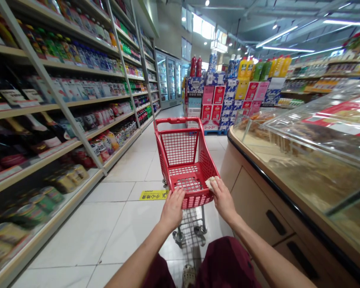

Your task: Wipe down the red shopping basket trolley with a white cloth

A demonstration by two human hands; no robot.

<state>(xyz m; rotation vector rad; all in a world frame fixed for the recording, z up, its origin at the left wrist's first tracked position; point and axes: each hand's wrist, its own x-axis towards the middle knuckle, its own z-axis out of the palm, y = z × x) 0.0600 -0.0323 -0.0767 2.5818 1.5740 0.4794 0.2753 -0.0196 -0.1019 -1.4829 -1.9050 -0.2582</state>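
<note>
A red plastic shopping cart (208, 150) stands right in front of me, its basket holding no goods that I can see. My left hand (173, 206) grips the near rim at the left corner, fingers curled over the edge. At the near right corner, my right hand (223, 198) is closed on a crumpled white cloth (209, 183), pressed against the cart's rim. Part of the cloth is hidden under the fingers. Below the basket, metal legs end in casters (178, 236) on the floor.
Shelves of drinks (87, 102) line the left side. A display counter (258, 176) with clear covers stands close on the right. Ahead are stacked drink cartons (213, 106) with bottles on top, and glass-door coolers (170, 80). A yellow floor sticker (153, 195) lies beside the cart.
</note>
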